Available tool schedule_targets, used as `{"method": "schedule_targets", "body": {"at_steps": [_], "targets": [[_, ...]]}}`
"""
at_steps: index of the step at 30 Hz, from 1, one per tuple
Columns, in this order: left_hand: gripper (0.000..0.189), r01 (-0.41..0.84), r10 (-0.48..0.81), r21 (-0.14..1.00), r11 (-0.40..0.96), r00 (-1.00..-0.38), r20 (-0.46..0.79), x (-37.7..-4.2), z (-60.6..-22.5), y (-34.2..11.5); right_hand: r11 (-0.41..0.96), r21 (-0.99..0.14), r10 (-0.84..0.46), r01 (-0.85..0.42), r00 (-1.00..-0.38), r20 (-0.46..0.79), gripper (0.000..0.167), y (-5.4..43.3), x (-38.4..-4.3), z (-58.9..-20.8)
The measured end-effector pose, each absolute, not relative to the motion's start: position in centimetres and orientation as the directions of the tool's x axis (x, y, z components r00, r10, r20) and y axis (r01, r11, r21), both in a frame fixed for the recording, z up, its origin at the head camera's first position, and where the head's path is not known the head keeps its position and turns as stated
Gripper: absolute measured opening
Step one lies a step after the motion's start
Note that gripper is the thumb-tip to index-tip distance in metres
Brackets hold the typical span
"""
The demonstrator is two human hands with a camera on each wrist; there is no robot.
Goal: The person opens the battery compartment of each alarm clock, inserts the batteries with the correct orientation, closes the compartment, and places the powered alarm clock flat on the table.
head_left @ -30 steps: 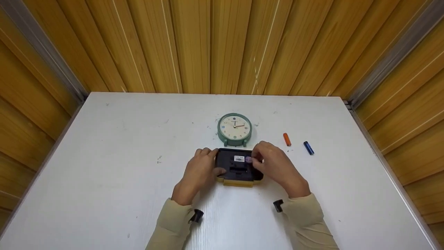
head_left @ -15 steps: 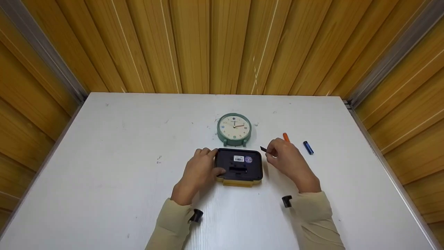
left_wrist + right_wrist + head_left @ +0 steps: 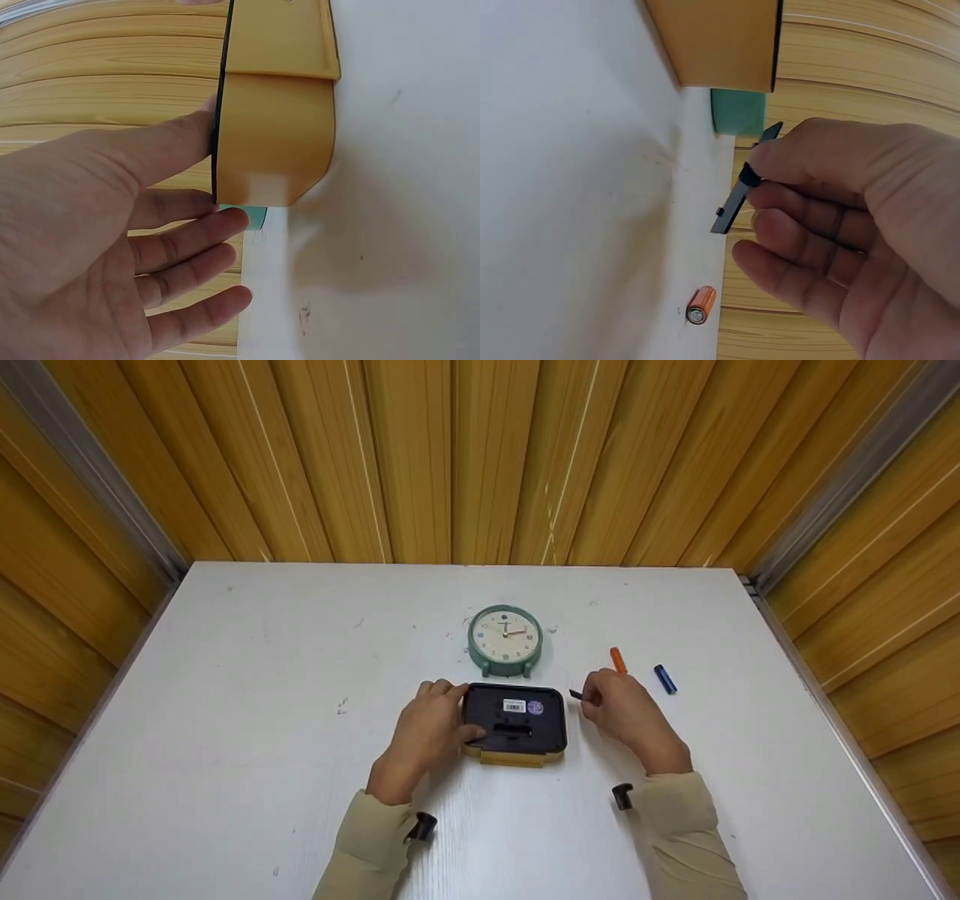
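A yellow box-shaped device [image 3: 512, 758] lies with its black back [image 3: 544, 735] facing up. Its back has a white barcode label, a round purple sticker and an uncovered battery slot [image 3: 512, 730]. My left hand [image 3: 427, 727] holds the device at its left side, with the thumb over the back's edge; in the left wrist view the other fingers spread beside the corner. Just right of the device, my right hand [image 3: 626, 712] pinches a thin black battery cover [image 3: 735, 201] between thumb and index finger, raised above the table. Small tabs show on the cover.
Behind the device, a round green clock [image 3: 505, 639] shows its cream face. An orange battery [image 3: 618, 660] lies just beyond my right hand, a blue battery [image 3: 665, 679] farther right. The white table [image 3: 262, 720] meets wood-look panel walls [image 3: 420, 457] at the back.
My right hand has moved off the device's back to the right with the battery cover, then slightly down toward me. The battery slot came into full view. My left hand stays in place.
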State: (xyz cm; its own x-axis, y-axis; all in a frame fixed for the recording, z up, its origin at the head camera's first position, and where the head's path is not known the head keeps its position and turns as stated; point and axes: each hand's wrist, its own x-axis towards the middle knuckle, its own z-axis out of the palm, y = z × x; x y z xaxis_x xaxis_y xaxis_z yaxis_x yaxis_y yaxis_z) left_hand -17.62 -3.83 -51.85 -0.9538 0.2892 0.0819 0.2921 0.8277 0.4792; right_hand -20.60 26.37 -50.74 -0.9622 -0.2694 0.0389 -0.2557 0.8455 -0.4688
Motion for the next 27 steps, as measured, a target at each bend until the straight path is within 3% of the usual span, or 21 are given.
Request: {"method": "schedule_targets", "body": {"at_steps": [17, 27], "targets": [[0.07, 0.256, 0.275, 0.575, 0.777, -0.96, 0.056, -17.9, -51.9, -4.2, 0.86, -0.442, -0.291, -0.254, -0.957, -0.016, 0.012, 26.5, -21.2, -52.4], [0.073, 0.293, 0.351, 0.607, 0.739, -0.936, 0.025, -17.9, -52.3, -4.5, 0.859, -0.456, -0.279, -0.232, -0.96, -0.038, 0.011, 26.5, -21.2, -52.5]]}}
